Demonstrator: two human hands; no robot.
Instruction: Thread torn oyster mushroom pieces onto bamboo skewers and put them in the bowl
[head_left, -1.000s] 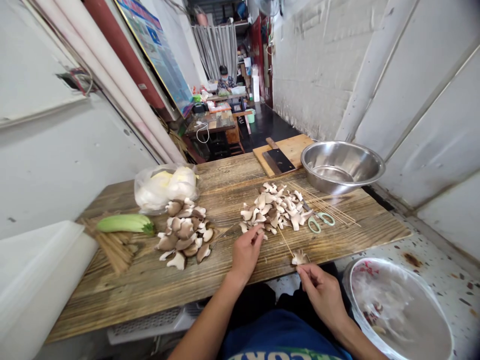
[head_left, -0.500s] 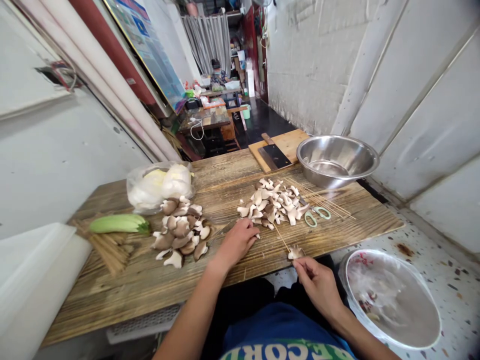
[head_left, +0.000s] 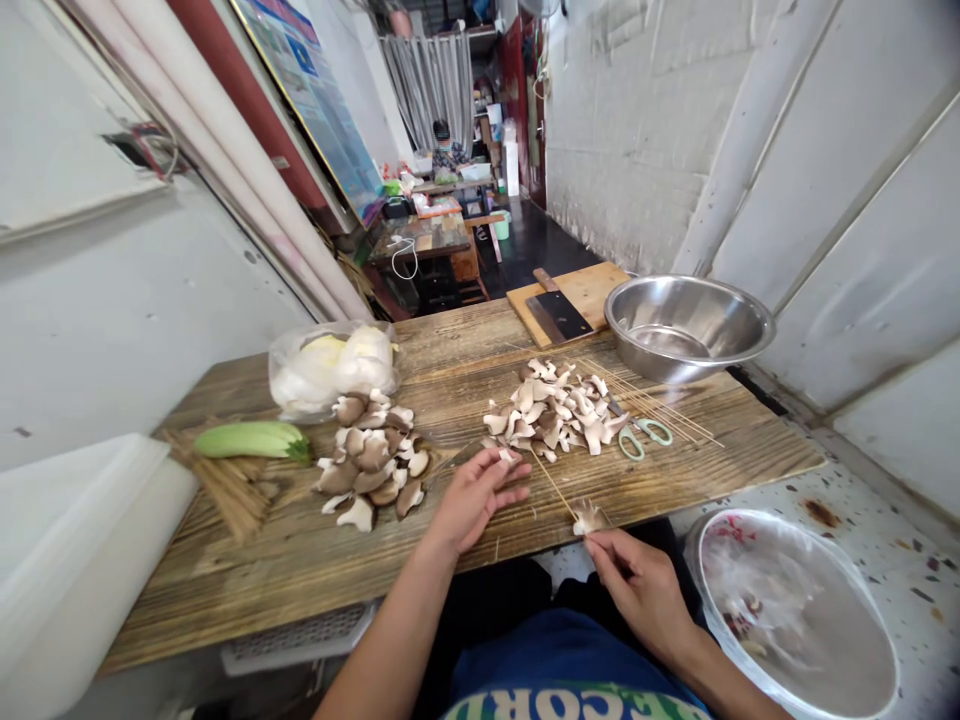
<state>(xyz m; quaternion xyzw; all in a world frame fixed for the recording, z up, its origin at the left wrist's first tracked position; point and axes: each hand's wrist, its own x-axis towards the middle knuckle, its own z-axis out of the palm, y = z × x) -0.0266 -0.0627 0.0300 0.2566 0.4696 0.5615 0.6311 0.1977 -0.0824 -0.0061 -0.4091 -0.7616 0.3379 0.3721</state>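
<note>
My right hand [head_left: 641,580] is closed near the lower end of a thin bamboo skewer [head_left: 553,482]. A piece of oyster mushroom [head_left: 589,516] is threaded on it just above my fingertips. The skewer's far end points up and left, toward the mushroom pile. My left hand [head_left: 476,495] pinches a small mushroom piece [head_left: 508,457] between thumb and forefinger, its other fingers spread. Just beyond lies a loose pile of mushroom pieces [head_left: 551,405]. Left of my left hand, a second heap of mushrooms [head_left: 371,465] rests on the wooden table [head_left: 300,590].
Green-handled scissors [head_left: 645,435] and loose skewers [head_left: 667,405] lie right of the pile. Behind are a cleaver [head_left: 559,312] on a cutting board [head_left: 600,290] and a steel basin [head_left: 690,330]. At left are a green gourd [head_left: 251,440] and bagged vegetables [head_left: 334,370]. A lined bin [head_left: 802,610] stands at right.
My left hand has lifted from the table beside the pile, now showing a mushroom piece in its pinch. My right hand keeps its hold on the skewer. The view has shifted slightly.
</note>
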